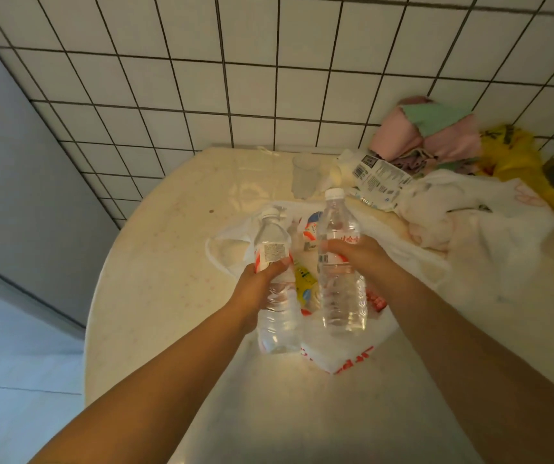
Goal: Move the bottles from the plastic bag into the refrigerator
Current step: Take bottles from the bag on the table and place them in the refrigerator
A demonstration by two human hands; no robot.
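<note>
My left hand (262,279) grips a clear water bottle (274,303) with a white cap and a red-and-white label around its middle. My right hand (359,256) grips a second, taller clear water bottle (341,296) of the same kind. Both bottles are held above an open white plastic bag (342,356) with red print that lies on the cream table (175,262). Inside the bag, between the bottles, I see a small white-and-blue carton (310,232) and a yellow packet (305,283). The refrigerator is not clearly in view.
A frosted cup (305,175) and a white bottle lying on its side (372,179) sit behind the bag. Pink, green and yellow cloths (436,135) and a white cloth (469,219) pile up at the right. A tiled wall rises behind; a grey panel (18,162) stands at left.
</note>
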